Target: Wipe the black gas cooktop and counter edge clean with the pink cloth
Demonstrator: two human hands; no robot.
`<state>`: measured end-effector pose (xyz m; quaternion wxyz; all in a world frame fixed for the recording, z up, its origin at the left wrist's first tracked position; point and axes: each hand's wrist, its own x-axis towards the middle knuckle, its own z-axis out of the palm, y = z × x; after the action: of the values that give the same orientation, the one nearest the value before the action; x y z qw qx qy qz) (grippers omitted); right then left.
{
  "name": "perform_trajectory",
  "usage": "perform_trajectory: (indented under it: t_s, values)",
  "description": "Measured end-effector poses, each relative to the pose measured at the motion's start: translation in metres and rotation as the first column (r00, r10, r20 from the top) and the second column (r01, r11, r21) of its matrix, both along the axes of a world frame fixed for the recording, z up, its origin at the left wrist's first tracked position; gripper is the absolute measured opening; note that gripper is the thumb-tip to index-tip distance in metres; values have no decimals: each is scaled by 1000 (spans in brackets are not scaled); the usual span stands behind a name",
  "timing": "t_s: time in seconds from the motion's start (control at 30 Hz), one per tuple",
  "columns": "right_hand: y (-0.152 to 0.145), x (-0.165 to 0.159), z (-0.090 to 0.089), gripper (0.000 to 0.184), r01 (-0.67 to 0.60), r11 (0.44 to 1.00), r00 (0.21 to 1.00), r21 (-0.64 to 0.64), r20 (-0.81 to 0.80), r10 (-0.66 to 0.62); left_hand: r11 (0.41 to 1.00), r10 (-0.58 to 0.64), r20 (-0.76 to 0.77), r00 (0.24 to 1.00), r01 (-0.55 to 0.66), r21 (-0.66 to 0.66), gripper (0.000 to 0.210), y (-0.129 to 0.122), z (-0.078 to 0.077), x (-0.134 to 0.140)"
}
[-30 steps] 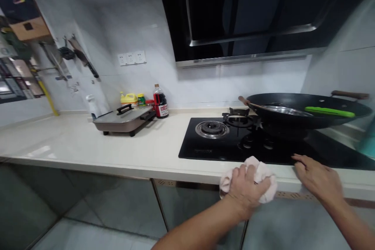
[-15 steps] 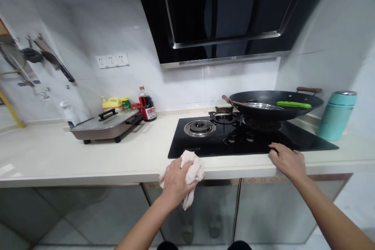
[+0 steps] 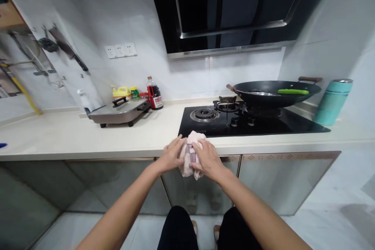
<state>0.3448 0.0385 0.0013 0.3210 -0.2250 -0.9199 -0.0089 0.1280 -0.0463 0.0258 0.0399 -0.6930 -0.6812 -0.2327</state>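
Observation:
A crumpled pale pink cloth [image 3: 190, 166] with a mauve strip hangs in front of the counter's front edge, close to the left corner of the stove. My left hand [image 3: 172, 154] grips its left side. From the right, my right hand [image 3: 207, 159] has its fingers closed on the same cloth. Behind it lies the black glass gas stove [image 3: 211, 128]. A large black wok [image 3: 252, 99] sits over the right burner, with a bright green handle [image 3: 293, 91] resting in it.
On the left of the counter [image 3: 58, 136] stands a lidded electric pan [image 3: 117, 116]. Behind it are a dark sauce bottle [image 3: 155, 95] and a yellow jug [image 3: 121, 92]. A teal flask [image 3: 334, 103] stands at right. The range hood [image 3: 228, 43] overhangs the stove.
My right hand has left the stove's front edge and moved left onto the cloth. My left hand has stayed with the cloth, now at its left side. The view has tilted downward.

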Motion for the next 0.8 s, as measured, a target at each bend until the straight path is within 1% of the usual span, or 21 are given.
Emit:
perform_trajectory:
  t_s: [0.07,0.1,0.17,0.2,0.27,0.3,0.37,0.47,0.57,0.7,0.77,0.8]
  values:
    - [-7,-17,8,92,150,988,987,-21,67,-149,987,147,33,989,-149,63,64,-6,6,-20]
    - [-11,-27,11,96,212,977,974,-22,94,-209,972,211,49,976,-215,97,58,-6,7,-26]
    - [-17,-49,16,99,282,959,953,-14,124,-278,932,319,68,945,-326,159,47,-3,3,-32]
    - [-18,-58,16,96,289,957,949,-2,129,-286,909,364,73,928,-371,190,43,0,-1,-31]
    - [-15,-69,15,86,270,962,953,37,131,-272,863,433,76,898,-437,252,38,5,-13,-27]
    - [-12,-69,13,79,254,965,957,59,127,-260,845,454,75,888,-455,281,39,7,-19,-25]
    - [-3,-59,10,69,215,971,967,104,115,-227,824,469,66,881,-464,326,41,7,-29,-21]
    - [14,-25,5,60,176,973,978,149,86,-190,835,441,40,897,-426,348,43,2,-36,-23]
    - [36,25,-4,62,169,972,984,166,35,-177,852,403,18,915,-382,358,43,-2,-37,-28]
    - [79,108,-20,72,173,964,985,202,-22,-172,838,403,-17,915,-362,407,45,-2,-41,-32]
    - [105,155,-27,70,169,960,985,224,-1,-173,828,408,-32,912,-356,434,45,0,-45,-33]
    - [119,180,-30,66,185,957,981,225,15,-194,823,409,-35,912,-353,445,45,1,-47,-34]
